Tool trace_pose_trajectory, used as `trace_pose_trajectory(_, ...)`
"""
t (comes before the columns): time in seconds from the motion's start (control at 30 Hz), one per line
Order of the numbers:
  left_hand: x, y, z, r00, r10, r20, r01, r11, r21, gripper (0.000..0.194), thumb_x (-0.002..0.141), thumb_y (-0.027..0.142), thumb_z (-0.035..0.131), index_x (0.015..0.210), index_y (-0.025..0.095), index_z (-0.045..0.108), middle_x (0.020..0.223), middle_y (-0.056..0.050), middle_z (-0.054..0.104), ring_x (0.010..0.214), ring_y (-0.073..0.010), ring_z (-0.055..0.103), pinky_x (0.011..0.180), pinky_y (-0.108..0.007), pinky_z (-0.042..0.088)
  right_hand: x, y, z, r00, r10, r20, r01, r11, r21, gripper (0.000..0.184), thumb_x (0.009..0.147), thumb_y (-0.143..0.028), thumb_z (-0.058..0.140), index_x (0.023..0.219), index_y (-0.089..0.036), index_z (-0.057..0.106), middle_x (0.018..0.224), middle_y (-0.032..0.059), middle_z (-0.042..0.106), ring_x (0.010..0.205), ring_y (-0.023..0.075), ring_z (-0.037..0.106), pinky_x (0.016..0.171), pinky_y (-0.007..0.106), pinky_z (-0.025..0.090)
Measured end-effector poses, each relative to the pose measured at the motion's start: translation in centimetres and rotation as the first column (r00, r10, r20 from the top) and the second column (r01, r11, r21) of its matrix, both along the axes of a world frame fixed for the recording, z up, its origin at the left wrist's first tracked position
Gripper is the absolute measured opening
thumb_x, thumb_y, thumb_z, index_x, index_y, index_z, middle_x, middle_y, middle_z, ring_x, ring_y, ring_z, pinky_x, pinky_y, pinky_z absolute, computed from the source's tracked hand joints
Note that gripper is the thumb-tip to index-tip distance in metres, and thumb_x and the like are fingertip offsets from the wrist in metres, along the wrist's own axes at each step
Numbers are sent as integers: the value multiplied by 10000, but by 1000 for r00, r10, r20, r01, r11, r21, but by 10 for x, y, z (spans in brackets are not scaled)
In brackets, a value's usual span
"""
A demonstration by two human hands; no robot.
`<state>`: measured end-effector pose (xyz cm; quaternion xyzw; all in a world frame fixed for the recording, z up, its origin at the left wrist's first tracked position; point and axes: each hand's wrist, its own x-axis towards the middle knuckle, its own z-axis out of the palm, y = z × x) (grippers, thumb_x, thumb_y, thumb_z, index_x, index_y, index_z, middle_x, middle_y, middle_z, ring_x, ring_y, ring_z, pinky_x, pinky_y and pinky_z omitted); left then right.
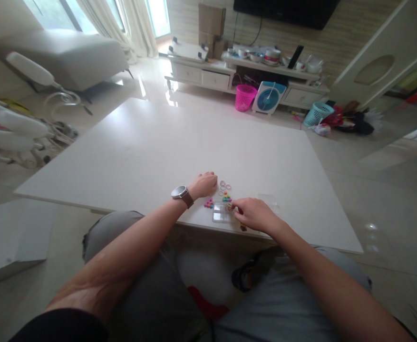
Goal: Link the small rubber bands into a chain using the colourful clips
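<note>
A small clear compartment box (218,214) lies near the front edge of the white table (194,137). My right hand (253,212) is over its right side, thumb and fingers pinched together; what they hold is too small to name. Small pale pieces show in the compartment at those fingertips. My left hand (205,184), below a wristwatch (180,192), rests on the table with curled fingers that hide their contents. Just right of it lie several thin rings (223,184). Colourful small pieces (226,196) sit behind the box, with purple and pink ones (208,204) at its left.
A clear lid-like sheet (267,201) lies beyond my right hand, and small dark-and-yellow pieces (243,227) lie beneath it at the edge. White chairs (19,126) stand at the left. Across the floor are a pink basket (245,98), a fan (268,98) and a TV cabinet (215,80).
</note>
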<state>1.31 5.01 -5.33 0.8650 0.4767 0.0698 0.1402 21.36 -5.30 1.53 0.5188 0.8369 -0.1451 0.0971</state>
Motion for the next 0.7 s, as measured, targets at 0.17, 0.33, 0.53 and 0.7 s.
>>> trace_pose_trajectory(0.17, -10, 12, 24, 984, 57, 170, -42, 995, -90, 133, 840, 197, 505, 840, 144, 627, 915, -78, 664, 819, -166, 591, 753, -276, 463, 2, 1, -2, 1000, 3, -2, -3, 1000, 2, 220, 866, -267, 495, 984, -261, 679, 883, 16, 720, 792, 175, 628, 636, 251, 325)
trace_pose_trajectory(0.33, -23, 23, 30, 964, 85, 250, -38, 982, -185, 157, 814, 262, 565, 824, 137, 658, 791, -45, 684, 686, -134, 566, 618, -242, 420, 4, 0, -3, 1000, 9, 0, -9, 1000, 15, 192, 875, -287, 486, 917, -245, 668, 884, 21, 716, 768, 168, 621, 628, 252, 320)
trace_pose_trajectory(0.53, -28, 22, 29, 983, 19, 181, 32, 962, -273, 147, 738, 206, 598, 805, 133, 706, 721, -29, 691, 631, -121, 561, 575, -229, 393, 4, 0, -1, 1000, 2, -4, -2, 1000, 3, 191, 870, -282, 494, 945, -259, 668, 892, 15, 718, 770, 165, 621, 622, 250, 312)
trace_pose_trajectory(0.7, -29, 17, 34, 996, -24, 91, 54, 940, -336, 196, 709, 186, 602, 848, 152, 735, 759, -23, 718, 631, -121, 585, 575, -218, 409, 3, 0, -1, 1000, -2, 8, 3, 1000, -13, 182, 872, -286, 494, 926, -253, 665, 885, 17, 718, 780, 170, 629, 626, 250, 316)
